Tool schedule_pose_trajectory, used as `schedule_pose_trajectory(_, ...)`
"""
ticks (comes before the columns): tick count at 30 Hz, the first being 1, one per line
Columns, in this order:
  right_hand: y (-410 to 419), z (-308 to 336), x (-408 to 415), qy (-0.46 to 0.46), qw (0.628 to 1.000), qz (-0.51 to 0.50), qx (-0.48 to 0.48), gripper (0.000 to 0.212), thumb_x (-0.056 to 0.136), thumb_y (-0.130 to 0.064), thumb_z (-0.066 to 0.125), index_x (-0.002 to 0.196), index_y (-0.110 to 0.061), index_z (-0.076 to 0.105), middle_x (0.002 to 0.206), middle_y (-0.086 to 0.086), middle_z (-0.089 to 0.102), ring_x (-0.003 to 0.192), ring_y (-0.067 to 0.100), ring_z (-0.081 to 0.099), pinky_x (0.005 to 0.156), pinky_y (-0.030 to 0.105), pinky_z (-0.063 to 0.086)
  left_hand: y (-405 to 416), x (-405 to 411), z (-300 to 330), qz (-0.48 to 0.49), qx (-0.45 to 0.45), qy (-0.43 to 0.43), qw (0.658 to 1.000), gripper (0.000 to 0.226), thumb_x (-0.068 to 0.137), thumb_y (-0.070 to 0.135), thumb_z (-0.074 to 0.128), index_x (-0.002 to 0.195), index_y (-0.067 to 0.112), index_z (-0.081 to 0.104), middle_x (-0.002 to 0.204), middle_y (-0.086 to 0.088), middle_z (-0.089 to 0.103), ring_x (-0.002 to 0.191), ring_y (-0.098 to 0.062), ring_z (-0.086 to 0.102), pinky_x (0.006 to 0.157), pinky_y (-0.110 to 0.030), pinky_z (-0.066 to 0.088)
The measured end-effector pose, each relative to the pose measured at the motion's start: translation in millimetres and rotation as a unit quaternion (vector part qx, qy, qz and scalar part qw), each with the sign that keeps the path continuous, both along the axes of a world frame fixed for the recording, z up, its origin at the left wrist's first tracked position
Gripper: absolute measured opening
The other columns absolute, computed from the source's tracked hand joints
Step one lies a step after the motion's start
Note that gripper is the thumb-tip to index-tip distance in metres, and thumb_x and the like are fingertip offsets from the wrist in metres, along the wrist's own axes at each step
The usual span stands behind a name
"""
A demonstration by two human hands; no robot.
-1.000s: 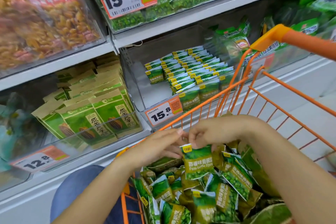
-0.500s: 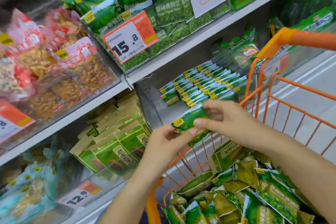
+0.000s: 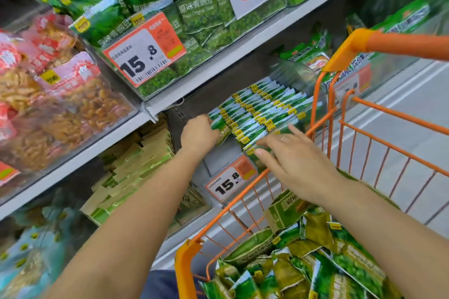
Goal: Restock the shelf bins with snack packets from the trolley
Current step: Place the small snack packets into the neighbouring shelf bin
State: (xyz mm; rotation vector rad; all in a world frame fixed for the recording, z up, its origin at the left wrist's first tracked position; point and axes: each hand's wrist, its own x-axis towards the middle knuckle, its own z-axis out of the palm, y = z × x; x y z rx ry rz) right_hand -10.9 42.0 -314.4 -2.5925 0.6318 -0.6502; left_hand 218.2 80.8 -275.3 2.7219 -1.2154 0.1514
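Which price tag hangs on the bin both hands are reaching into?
The lower 15.8 tag, beside the trolley rim; the larger 15.8 tag fronts the upper bin.

Packet [image 3: 221,128] moved from trolley to bin.

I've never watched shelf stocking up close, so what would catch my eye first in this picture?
Probably the two bare hands reaching into the middle shelf bin: the left hand grips a green snack packet at the left end of the neat rows, while the right hand spreads open fingers over the front packets. Next, the bright orange trolley at lower right, heaped with green packets, and the big 15.8 price tag above.
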Motion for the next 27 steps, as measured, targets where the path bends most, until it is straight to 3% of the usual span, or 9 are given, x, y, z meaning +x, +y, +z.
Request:
schedule_pose_trajectory(3,3.8,-1.0,-0.9,0.06,0.998,0.017,-0.022,0.077,0.087,-0.062,-0.006,0.127,-0.026,0.049,0.117,-0.005,0.063,0.116,0.012,0.052,0.119,0.033,0.006,-20.0,14.3,-12.4,0.035,0.042,-0.019,0.998,0.02,0.082,0.014,0.06,0.097,0.001,0.057,0.1,-0.02,0.063,0.095,-0.036,0.062,0.066,-0.035,0.042)
schedule_pose_trajectory(8,4.5,4.3,-1.5,0.108,0.993,0.046,-0.023,0.055,0.098,-0.054,0.01,0.127,-0.022,0.046,0.114,0.0,0.061,0.115,0.016,0.052,0.118,0.034,0.013,-44.0,32.5,-16.3,0.088,0.114,-0.014,0.989,0.032,0.089,0.0,0.05,0.12,-0.002,0.055,0.119,-0.023,0.06,0.107,-0.038,0.059,0.07,-0.038,0.043)
schedule_pose_trajectory(13,6.4,4.2,4.1,0.063,0.996,0.032,-0.047,0.078,0.083,-0.057,-0.01,0.11,-0.022,0.054,0.098,-0.001,0.065,0.102,0.018,0.059,0.113,0.034,0.024,-44.9,40.0,-18.7,0.091,0.192,-0.085,0.974,0.029,0.088,-0.009,0.048,0.113,-0.001,0.06,0.115,-0.019,0.062,0.103,-0.036,0.06,0.07,-0.037,0.044)
schedule_pose_trajectory(17,4.9,-7.6,11.0,0.036,0.997,0.027,-0.062,0.064,0.09,-0.051,0.008,0.094,-0.017,0.063,0.078,0.003,0.067,0.083,0.024,0.064,0.104,0.041,0.04,-47.9,44.3,-28.4,0.069,0.176,-0.102,0.977,0.019,0.087,-0.007,0.051,0.095,0.005,0.062,0.104,-0.017,0.066,0.093,-0.035,0.062,0.067,-0.036,0.043)
schedule_pose_trajectory(20,2.6,-19.0,15.4,0.022,0.997,0.009,-0.078,0.056,0.092,-0.047,0.02,0.084,-0.018,0.067,0.068,0.0,0.066,0.074,0.023,0.065,0.096,0.04,0.047,-54.7,45.6,-32.4,0.067,0.129,-0.09,0.985,0.025,0.089,0.0,0.055,0.109,0.01,0.067,0.109,-0.016,0.066,0.099,-0.036,0.063,0.068,-0.036,0.043)
schedule_pose_trajectory(22,2.9,-17.7,15.6,0.025,0.996,0.014,-0.085,0.057,0.092,-0.047,0.019,0.084,-0.019,0.068,0.069,0.0,0.066,0.075,0.022,0.065,0.097,0.04,0.046,-55.1,46.3,-35.2,0.069,0.116,-0.076,0.988,0.028,0.089,0.001,0.054,0.112,0.011,0.067,0.109,-0.015,0.067,0.1,-0.036,0.063,0.068,-0.036,0.042)
schedule_pose_trajectory(25,1.5,-3.7,12.5,0.065,0.995,0.046,-0.058,0.054,0.099,-0.046,0.016,0.104,-0.02,0.063,0.09,0.0,0.067,0.093,0.021,0.061,0.105,0.036,0.037,-53.2,44.9,-39.0,0.052,0.139,-0.072,0.986,0.034,0.09,0.005,0.055,0.122,0.013,0.06,0.114,-0.014,0.063,0.103,-0.035,0.06,0.07,-0.036,0.043)
schedule_pose_trajectory(27,-1.1,7.9,7.7,0.04,0.997,0.072,-0.011,0.041,0.102,-0.045,0.027,0.108,-0.023,0.061,0.094,-0.001,0.064,0.094,0.021,0.059,0.091,0.038,0.043,-51.8,37.8,-31.5,0.032,0.145,-0.077,0.986,0.043,0.09,0.012,0.058,0.132,0.014,0.049,0.127,-0.014,0.054,0.117,-0.034,0.051,0.077,-0.039,0.044)
